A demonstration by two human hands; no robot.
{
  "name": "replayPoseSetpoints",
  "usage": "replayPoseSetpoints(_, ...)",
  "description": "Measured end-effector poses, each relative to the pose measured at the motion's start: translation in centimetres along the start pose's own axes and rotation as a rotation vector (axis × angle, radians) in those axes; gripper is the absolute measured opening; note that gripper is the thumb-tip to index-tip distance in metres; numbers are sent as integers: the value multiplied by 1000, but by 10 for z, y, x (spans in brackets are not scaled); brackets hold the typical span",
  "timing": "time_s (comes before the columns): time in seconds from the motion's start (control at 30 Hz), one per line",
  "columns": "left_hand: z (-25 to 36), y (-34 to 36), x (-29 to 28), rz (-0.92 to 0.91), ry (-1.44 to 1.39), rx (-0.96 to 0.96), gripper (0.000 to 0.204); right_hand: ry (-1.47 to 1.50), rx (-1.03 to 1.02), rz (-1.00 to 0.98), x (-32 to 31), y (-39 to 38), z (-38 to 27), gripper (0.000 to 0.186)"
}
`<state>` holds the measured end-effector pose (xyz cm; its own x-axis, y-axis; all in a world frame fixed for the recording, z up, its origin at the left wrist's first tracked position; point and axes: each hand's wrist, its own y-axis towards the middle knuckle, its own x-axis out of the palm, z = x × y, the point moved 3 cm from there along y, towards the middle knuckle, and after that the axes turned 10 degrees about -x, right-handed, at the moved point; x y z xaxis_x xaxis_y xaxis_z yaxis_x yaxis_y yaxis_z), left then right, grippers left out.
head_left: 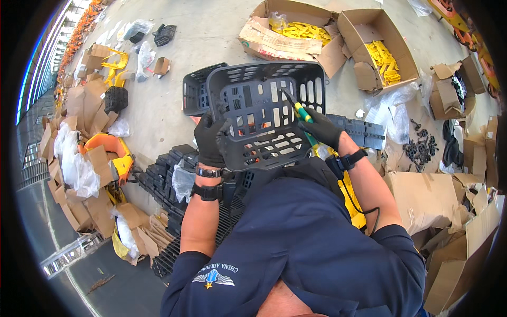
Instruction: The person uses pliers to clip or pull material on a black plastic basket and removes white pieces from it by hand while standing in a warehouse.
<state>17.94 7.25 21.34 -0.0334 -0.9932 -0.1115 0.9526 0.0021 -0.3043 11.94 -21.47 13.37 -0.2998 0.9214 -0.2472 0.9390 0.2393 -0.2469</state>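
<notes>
A black plastic basket [264, 67] with slotted walls is tilted in front of my chest, its inside facing me. My left hand [211, 138], in a black glove, is closed round the basket's left rim. In my right hand [322, 128], also gloved, is a pair of pliers [302, 112] with green and yellow handles. Their dark jaws point up and left, over the basket's slotted base. Whether the jaws touch the plastic I cannot tell. Behind the basket's left side, a second black basket [196, 90] is partly hidden.
Two open cartons at the back, one left [274, 47] and one right [364, 31], hold yellow parts. Stacked black parts [169, 174] lie left of me. Small black pieces [420, 148] are scattered right. Cardboard [422, 198] and plastic wrap [76, 164] crowd both sides.
</notes>
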Motion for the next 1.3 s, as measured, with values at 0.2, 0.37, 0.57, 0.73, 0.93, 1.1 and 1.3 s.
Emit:
replayPoseSetpoints(0.2, -13, -5, 8, 3, -86, -46, 27, -531, 88, 18, 2, 10, -18, 70)
replayPoseSetpoints(0.37, -24, -14, 6, 51, 191, 206, 27, -743, -311, 183, 2, 15, -33, 42)
replayPoseSetpoints(0.57, -23, -17, 29, 69, 521, 531, 27, -273, -232, 327, 10, 95, -6, 35)
replayPoseSetpoints(0.73, -18, -27, 67, -87, -39, 31, 30, -143, -103, 708, 17, 113, 21, 32)
replayPoseSetpoints(0.93, -36, -11, 70, -77, 70, 98, 36, 132, -136, 776, 7, 125, 11, 19)
replayPoseSetpoints(1.1, -25, -16, 62, -34, 96, 189, 35, -111, -192, 774, 7, 128, 13, 25)
replayPoseSetpoints(1.3, -55, -9, 58, -17, 130, 118, 40, 437, 234, 261, 27, 112, -14, 14)
